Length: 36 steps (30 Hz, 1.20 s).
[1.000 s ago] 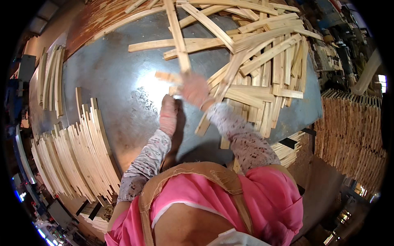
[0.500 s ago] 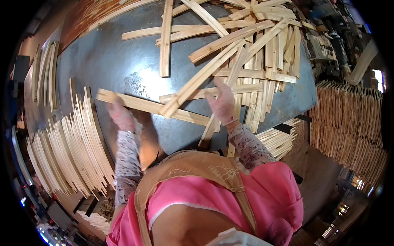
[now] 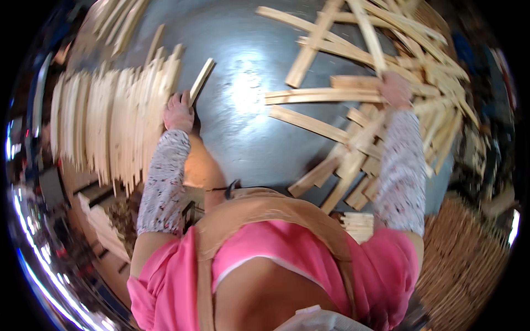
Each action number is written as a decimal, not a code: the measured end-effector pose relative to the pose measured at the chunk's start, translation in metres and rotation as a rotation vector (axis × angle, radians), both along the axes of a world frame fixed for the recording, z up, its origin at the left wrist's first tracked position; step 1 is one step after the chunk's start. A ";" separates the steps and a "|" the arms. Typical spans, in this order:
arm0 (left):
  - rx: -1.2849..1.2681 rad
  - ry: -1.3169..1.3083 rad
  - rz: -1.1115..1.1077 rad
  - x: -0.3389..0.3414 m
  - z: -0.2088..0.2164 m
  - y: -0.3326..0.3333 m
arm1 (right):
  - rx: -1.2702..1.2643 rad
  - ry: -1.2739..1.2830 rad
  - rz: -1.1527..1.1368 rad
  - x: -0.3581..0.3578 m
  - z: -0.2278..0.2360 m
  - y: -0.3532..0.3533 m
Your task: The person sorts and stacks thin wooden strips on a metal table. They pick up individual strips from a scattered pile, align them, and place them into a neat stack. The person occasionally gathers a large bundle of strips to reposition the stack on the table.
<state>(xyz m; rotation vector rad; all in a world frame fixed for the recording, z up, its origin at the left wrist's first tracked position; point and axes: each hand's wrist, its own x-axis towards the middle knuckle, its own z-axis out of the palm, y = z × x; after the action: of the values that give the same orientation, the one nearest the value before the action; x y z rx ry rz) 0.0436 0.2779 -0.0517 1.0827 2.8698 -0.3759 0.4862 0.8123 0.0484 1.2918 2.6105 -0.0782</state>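
At the left of the frame, a row of sticks (image 3: 113, 118) lies side by side, neat and close, with ends that do not quite match. The left hand (image 3: 179, 113) is by the right end of this row. Its fingers are bent and pinched in on one stick (image 3: 202, 81), which pokes out above the thumb and leans to the right. The bottom of that stick is hidden. The left arm, in its spotty left sleeve (image 3: 164, 182), comes up from the lower left and tips a little to the right.

It looks like the step is putting this stick with the row. The next move seems to call for turning it so it lines up with the others.

In the middle is bare grey table (image 3: 237, 143). At the right, a messy pile of sticks (image 3: 353, 97) points all ways. The right hand (image 3: 396, 89) is over it, palm down, with the right sleeve (image 3: 400, 171) almost straight below. Its fingers are blurry, so I cannot tell how open they are or if they grip a stick.
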 end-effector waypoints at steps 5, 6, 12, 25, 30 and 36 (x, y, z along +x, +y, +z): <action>0.031 0.136 0.034 -0.009 0.023 -0.101 | 0.160 -0.143 0.235 0.032 -0.010 -0.004; 0.088 0.108 0.100 -0.008 0.033 -0.103 | 0.113 -0.208 0.246 0.026 -0.006 -0.002; 0.117 -0.143 0.123 -0.002 0.047 -0.135 | -0.019 -0.403 0.425 -0.060 -0.015 -0.034; 0.754 0.084 0.525 -0.022 -0.006 -0.392 | -0.071 -0.086 0.554 -0.298 0.086 -0.232; 0.762 -0.179 0.461 -0.055 0.022 -0.317 | -0.140 0.120 0.335 -0.414 0.000 -0.256; 0.985 -0.417 0.339 -0.032 0.039 -0.273 | -0.696 0.475 -0.063 -0.470 -0.096 -0.466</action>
<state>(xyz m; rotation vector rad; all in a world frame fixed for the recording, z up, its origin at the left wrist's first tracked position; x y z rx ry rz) 0.0121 0.0054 -0.0132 0.5553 2.7042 1.2227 0.0162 0.3464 -0.0479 1.1735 2.4887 -1.3125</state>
